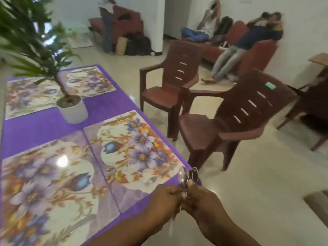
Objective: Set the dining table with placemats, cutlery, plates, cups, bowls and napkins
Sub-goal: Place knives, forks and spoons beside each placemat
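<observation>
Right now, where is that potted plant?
In the head view the potted plant stands at upper left on the purple tablecloth, between the far pair of floral placemats and the near pair.

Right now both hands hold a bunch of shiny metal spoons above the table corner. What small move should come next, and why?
Probably the left hand should draw one spoon from the bunch of shiny metal spoons that the right hand grips, and lay it beside the nearest floral placemat. All four placemats on the purple tablecloth already lie flat, and no cutlery shows on them.
</observation>
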